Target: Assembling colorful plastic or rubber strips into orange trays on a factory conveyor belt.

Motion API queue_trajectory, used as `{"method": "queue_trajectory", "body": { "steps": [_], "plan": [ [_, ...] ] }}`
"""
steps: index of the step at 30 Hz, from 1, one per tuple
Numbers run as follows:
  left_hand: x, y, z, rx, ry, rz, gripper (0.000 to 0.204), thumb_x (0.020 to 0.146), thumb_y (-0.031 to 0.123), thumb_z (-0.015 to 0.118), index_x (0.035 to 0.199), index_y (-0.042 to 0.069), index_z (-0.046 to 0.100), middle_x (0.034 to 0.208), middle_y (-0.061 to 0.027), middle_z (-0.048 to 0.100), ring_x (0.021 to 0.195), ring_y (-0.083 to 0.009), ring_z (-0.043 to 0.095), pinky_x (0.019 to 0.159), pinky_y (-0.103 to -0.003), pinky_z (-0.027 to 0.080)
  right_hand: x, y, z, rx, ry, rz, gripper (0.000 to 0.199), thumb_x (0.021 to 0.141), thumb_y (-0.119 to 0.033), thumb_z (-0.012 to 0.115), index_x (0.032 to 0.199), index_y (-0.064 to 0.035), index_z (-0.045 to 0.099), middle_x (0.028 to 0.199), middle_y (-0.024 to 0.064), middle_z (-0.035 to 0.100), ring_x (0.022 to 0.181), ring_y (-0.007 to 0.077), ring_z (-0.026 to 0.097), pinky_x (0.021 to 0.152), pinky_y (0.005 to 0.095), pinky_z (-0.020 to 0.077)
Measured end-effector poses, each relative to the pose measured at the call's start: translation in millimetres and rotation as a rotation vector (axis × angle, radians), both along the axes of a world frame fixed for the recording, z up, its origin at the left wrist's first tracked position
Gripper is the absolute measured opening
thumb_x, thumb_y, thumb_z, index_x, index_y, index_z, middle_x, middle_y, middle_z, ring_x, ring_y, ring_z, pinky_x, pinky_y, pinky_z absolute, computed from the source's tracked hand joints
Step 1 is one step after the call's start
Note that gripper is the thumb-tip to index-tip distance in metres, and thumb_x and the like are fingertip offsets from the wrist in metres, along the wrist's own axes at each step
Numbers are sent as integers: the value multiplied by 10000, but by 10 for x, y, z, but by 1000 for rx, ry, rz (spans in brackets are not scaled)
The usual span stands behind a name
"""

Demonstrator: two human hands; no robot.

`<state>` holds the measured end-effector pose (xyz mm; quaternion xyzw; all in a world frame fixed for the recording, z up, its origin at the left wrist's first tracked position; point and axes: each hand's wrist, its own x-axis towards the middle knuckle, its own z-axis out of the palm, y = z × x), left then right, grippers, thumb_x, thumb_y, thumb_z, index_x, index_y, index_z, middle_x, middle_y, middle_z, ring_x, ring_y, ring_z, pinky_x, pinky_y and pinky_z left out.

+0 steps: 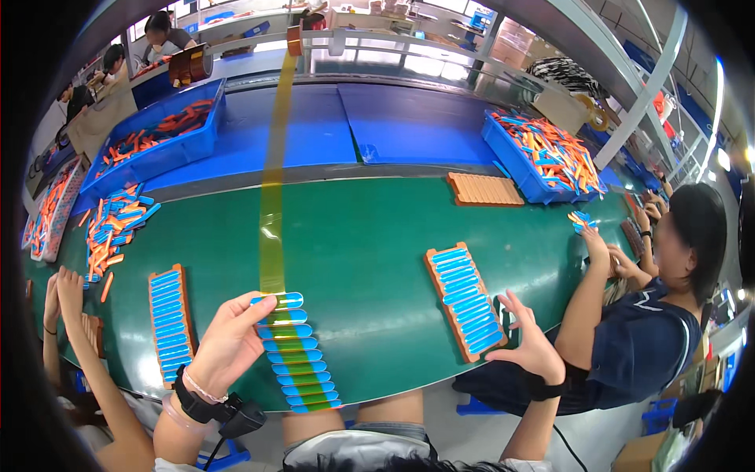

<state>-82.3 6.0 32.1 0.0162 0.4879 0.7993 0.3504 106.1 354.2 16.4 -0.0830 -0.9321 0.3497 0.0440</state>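
My left hand (229, 336) pinches the upper end of a strip of blue flat sticks (296, 366) with rounded ends. Yellowish see-through tape (273, 220) runs along the middle of the strip and stretches away over the table to a roll (294, 41) on the rail. The lower end of the strip lies at the near table edge. My right hand (528, 338) has its thumb and fingers apart beside a brown slotted tray (433, 267) filled with blue sticks. A dark shape shows between those fingers and the tray; I cannot make it out.
Another filled tray (168, 322) lies left of my left hand. A brown slotted tray (485, 189) is at the far right, near a blue bin (515, 169) of orange and blue sticks. Loose sticks (118, 224) lie heaped at left. Co-workers sit on both sides.
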Motion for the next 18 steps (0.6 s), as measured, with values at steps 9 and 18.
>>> {"method": "queue_trajectory", "body": {
  "steps": [9, 18],
  "plan": [
    [22, -47, -45, -8, 4, 63, 205, 878, 166, 480, 951, -11, 554, 821, -69, 611, 725, -145, 598, 663, -291, 504, -91, -572, -246, -167, 121, -27, 977, 591, -143, 774, 1329, 15, 153, 1249, 50, 478, 1034, 188, 476, 748, 269, 405],
    [41, -204, 172, 43, 52, 135, 234, 881, 180, 478, 994, -12, 550, 886, -62, 612, 790, -138, 593, 693, -277, 492, -634, -1783, -271, -145, 224, 150, 910, 667, -139, 720, 1328, 34, 119, 1236, 158, 444, 1055, 290, 449, 903, 348, 365]
  ]
}}
